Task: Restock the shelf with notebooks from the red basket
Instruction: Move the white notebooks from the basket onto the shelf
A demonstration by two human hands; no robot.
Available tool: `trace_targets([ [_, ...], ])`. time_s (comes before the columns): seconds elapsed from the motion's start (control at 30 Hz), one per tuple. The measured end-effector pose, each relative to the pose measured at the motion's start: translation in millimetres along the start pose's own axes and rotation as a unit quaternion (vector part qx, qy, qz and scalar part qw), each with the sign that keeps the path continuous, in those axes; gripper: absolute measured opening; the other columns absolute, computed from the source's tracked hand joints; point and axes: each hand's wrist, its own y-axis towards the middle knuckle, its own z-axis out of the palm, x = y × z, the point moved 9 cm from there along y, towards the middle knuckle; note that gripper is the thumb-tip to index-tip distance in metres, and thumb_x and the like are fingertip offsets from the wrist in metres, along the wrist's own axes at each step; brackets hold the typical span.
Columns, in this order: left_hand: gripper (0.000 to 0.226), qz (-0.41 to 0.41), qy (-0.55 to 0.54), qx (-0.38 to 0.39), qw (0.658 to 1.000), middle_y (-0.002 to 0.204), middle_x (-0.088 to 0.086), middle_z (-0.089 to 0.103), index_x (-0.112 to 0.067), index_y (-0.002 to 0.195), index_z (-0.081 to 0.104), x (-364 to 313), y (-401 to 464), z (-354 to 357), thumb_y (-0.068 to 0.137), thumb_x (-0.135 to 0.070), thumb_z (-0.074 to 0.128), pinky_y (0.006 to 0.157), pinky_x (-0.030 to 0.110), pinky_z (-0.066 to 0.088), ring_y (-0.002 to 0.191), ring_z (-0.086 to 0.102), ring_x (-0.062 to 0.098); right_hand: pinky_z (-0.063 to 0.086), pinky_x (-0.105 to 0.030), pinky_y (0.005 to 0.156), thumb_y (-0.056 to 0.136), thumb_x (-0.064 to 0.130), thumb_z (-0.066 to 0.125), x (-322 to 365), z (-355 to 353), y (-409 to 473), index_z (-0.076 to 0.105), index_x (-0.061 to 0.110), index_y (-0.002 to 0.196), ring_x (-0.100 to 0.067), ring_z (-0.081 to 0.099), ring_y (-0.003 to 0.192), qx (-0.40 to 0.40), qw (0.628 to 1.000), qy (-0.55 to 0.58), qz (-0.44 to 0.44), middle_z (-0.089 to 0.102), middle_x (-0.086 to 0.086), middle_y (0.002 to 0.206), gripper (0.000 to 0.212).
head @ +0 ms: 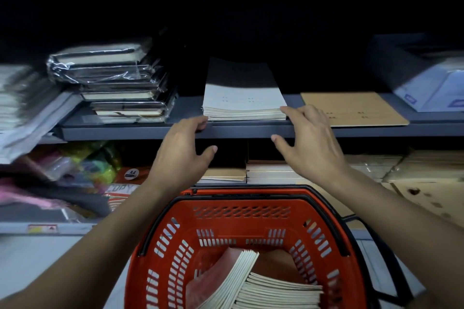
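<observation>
— Where were your hands at that moment?

— Both were up at the front lip of the shelf (140, 130). My left hand (182, 152) had its fingers relaxed, their tips at the left front corner of a stack of notebooks (243, 100), the thumb spread out below the edge. My right hand (310, 142) was the same on the other side, fingertips at the right front corner of the stack, thumb hanging free. Neither hand gripped anything; they stood apart, one at each side of the stack.

— And the stack itself?

— It lay flat on the shelf, pale covers up, its front edge close to the lip, the back half in shadow.

— What was beside it?

— To the right, just beside my right hand, a brown notebook (351, 108) lay flat. To the left, well apart, sat a pile of plastic-wrapped books (113, 80). At the far right there was a white and blue box (434, 88), blurred.

— Where were the rest of the notebooks?

— In the red basket (241, 211) below my arms: more notebooks (266, 288) with pale page edges, some leaning, some lying flat, one with a reddish cover. Behind the basket, on the lower shelf, stood brown stacks of paper goods (271, 170) and, to the left, a pack of copy paper (123, 188).
</observation>
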Motion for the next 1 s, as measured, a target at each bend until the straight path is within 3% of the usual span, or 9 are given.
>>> trace_targets([
  [0.17, 0.058, 0.025, 0.041, 0.036, 0.998, 0.136, -0.004, 0.059, -0.022, 0.145, 0.053, -1.6, -18.5, 13.2, 0.092, -0.034, 0.073, 0.107, 0.038, 0.047, 0.129, 0.051, 0.015, 0.050, -0.039, 0.097, 0.096, 0.036, 0.068, 7.9, 2.4, -21.1, 0.058, 0.014, 0.144, -0.021, 0.049, 0.117, -0.007, 0.999, -0.002, -0.039, 0.052, 0.000, 0.116, 0.054],
  [0.3, 0.053, 0.019, 0.037, 0.069, 0.997, 0.132, -0.005, 0.061, -0.023, 0.141, 0.057, 7.5, -30.6, 28.7, 0.092, -0.034, 0.073, 0.102, 0.034, 0.049, 0.124, 0.055, 0.014, 0.052, -0.040, 0.094, 0.097, 0.038, 0.066, 10.7, 22.8, -38.2, 0.059, 0.017, 0.142, -0.021, 0.051, 0.115, 0.033, 0.998, 0.002, -0.054, 0.053, 0.002, 0.115, 0.049],
  [0.57, 0.040, -0.068, 0.009, 0.165, 0.984, 0.121, -0.001, 0.070, -0.022, 0.126, 0.069, 50.0, -61.9, 80.7, 0.087, -0.028, 0.075, 0.097, 0.032, 0.053, 0.113, 0.066, 0.015, 0.051, -0.038, 0.095, 0.097, 0.043, 0.065, 16.7, 84.8, -72.0, 0.066, 0.022, 0.132, -0.021, 0.054, 0.116, 0.139, 0.989, 0.002, -0.057, 0.059, 0.002, 0.115, 0.041],
  [0.73, 0.010, -0.184, -0.033, 0.259, 0.948, 0.091, -0.002, 0.074, -0.022, 0.095, 0.074, 99.7, -95.9, 126.6, 0.088, -0.015, 0.071, 0.088, 0.032, 0.058, 0.095, 0.072, 0.019, 0.051, -0.037, 0.098, 0.095, 0.046, 0.066, 14.7, 132.6, -98.0, 0.070, 0.025, 0.123, -0.022, 0.059, 0.114, 0.225, 0.973, 0.007, -0.041, 0.063, 0.002, 0.112, 0.035],
  [0.87, 0.014, -0.246, -0.030, 0.313, 0.917, 0.095, -0.006, 0.074, -0.016, 0.093, 0.081, 122.8, -128.7, 152.6, 0.092, -0.013, 0.068, 0.072, 0.008, 0.050, 0.097, 0.069, 0.011, 0.054, -0.036, 0.093, 0.095, 0.048, 0.066, 11.6, 170.2, -123.4, 0.073, 0.027, 0.119, -0.019, 0.065, 0.106, 0.306, 0.952, 0.026, -0.010, 0.065, 0.004, 0.109, 0.032],
  [0.93, 0.018, -0.267, -0.017, 0.356, 0.895, 0.101, -0.001, 0.076, -0.012, 0.102, 0.081, 129.3, -149.2, 161.4, 0.093, -0.019, 0.067, 0.080, 0.014, 0.053, 0.103, 0.071, 0.016, 0.054, -0.035, 0.093, 0.095, 0.048, 0.068, 9.4, 186.6, -135.4, 0.073, 0.028, 0.116, -0.019, 0.067, 0.105, 0.338, 0.941, 0.033, 0.004, 0.066, 0.003, 0.109, 0.030],
  [1.0, 0.023, -0.272, -0.014, 0.379, 0.884, 0.100, 0.003, 0.077, -0.012, 0.098, 0.082, 134.9, -166.8, 168.8, 0.087, -0.027, 0.067, 0.091, 0.026, 0.055, 0.106, 0.072, 0.022, 0.054, -0.034, 0.093, 0.093, 0.049, 0.069, 5.7, 201.8, -146.6, 0.074, 0.030, 0.113, -0.020, 0.067, 0.105, 0.366, 0.930, 0.031, 0.016, 0.068, 0.002, 0.110, 0.028],
])
